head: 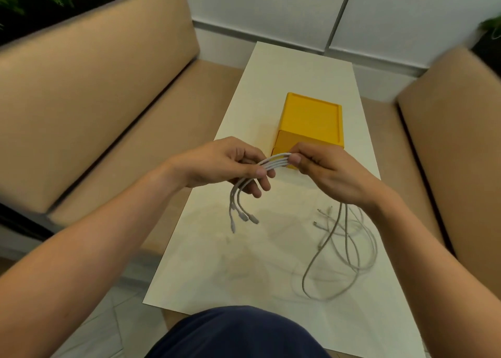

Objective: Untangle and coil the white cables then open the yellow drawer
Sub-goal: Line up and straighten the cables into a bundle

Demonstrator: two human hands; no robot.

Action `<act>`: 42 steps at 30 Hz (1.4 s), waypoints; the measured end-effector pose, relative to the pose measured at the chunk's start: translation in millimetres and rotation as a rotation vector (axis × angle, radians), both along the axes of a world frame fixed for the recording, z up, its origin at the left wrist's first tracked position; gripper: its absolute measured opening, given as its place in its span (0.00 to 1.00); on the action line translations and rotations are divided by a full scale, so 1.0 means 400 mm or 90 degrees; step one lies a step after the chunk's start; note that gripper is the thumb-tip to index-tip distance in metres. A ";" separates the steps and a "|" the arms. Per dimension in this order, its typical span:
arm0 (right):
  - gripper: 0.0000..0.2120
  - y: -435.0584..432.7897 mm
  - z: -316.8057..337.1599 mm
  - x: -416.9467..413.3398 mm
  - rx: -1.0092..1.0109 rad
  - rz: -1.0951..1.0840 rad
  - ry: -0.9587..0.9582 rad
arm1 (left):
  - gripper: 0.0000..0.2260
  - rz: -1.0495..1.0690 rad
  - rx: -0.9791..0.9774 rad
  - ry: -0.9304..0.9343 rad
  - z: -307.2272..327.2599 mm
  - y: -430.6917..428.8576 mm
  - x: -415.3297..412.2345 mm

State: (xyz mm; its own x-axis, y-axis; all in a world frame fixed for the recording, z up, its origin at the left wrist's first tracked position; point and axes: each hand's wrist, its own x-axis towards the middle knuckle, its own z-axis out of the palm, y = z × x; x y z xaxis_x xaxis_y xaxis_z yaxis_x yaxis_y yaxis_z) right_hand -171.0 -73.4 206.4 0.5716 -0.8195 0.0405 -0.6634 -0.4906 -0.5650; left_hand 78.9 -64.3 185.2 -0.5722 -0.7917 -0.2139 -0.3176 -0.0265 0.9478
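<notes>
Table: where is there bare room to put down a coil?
Bare: the near left of the table, left of the loose cables; also the far end behind the box. Crowded: the near right, and the middle, where the left hand and right hand hold the bundle.

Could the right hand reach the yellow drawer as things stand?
Likely yes for reach: the yellow drawer sits just beyond the right hand with nothing between. But that hand pinches the white cables, so it is not free to pull.

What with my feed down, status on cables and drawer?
Left hand and right hand both pinch white cables. Loose loops trail on table, uncoiled. Yellow drawer looks shut, lower front hidden behind hands.
</notes>
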 end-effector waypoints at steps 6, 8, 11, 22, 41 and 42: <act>0.11 0.003 -0.008 0.000 -0.075 0.007 0.120 | 0.07 0.070 -0.112 -0.148 -0.018 0.007 -0.024; 0.15 -0.003 -0.018 -0.006 -0.076 -0.014 0.178 | 0.06 0.083 -0.101 -0.100 -0.012 0.012 -0.020; 0.17 0.002 -0.005 -0.013 0.004 -0.003 0.150 | 0.07 0.083 -0.079 -0.054 -0.006 0.015 -0.012; 0.12 0.021 0.030 -0.012 -0.041 0.068 0.051 | 0.07 -0.032 -0.011 -0.133 0.024 0.008 0.016; 0.23 0.022 -0.027 -0.034 -0.122 -0.009 0.136 | 0.08 0.046 -0.096 -0.170 0.029 -0.003 -0.067; 0.25 0.031 -0.028 -0.029 -0.121 0.006 0.119 | 0.08 0.046 -0.101 -0.174 0.027 -0.001 -0.074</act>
